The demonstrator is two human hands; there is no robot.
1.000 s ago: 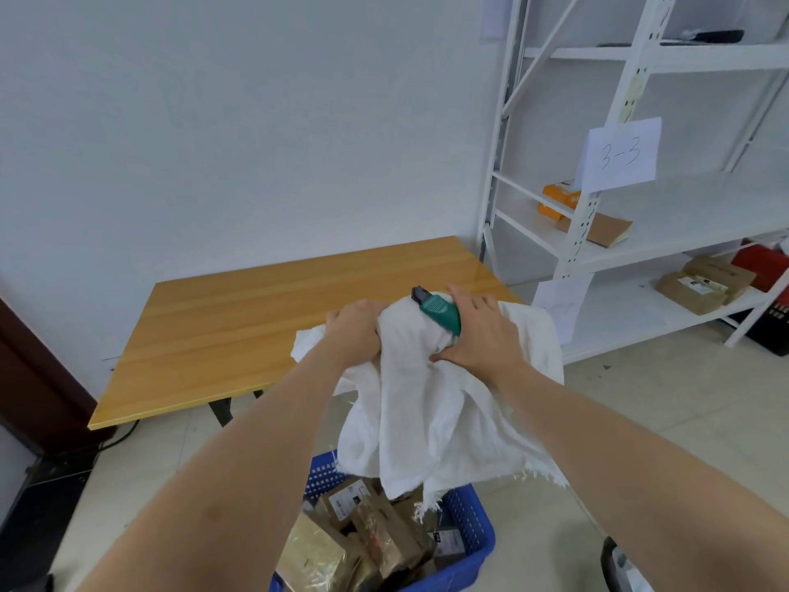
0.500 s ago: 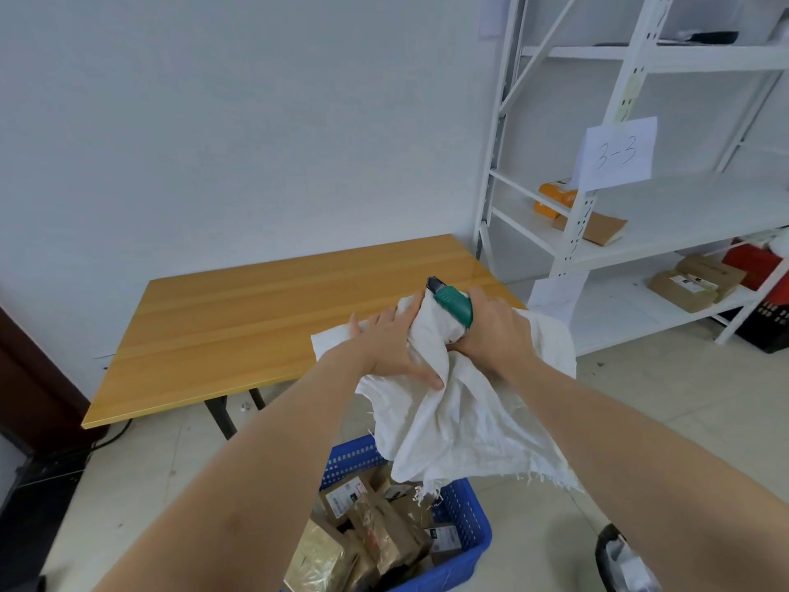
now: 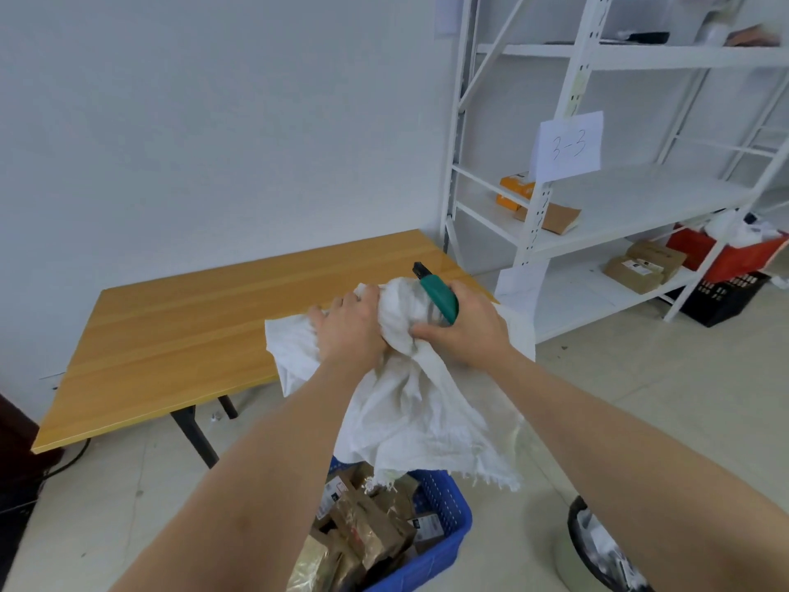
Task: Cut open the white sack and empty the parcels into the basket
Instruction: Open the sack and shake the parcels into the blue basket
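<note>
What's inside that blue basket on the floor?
The blue basket holds a heap of brown parcels, some with white labels. The white sack hangs over its far side, so whatever lies under it and beneath the top parcels stays hidden.

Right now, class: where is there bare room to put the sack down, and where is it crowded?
Bare: the wooden table top, left of the white sack; the floor before the shelving. Crowded: the blue basket, full of parcels.
</note>
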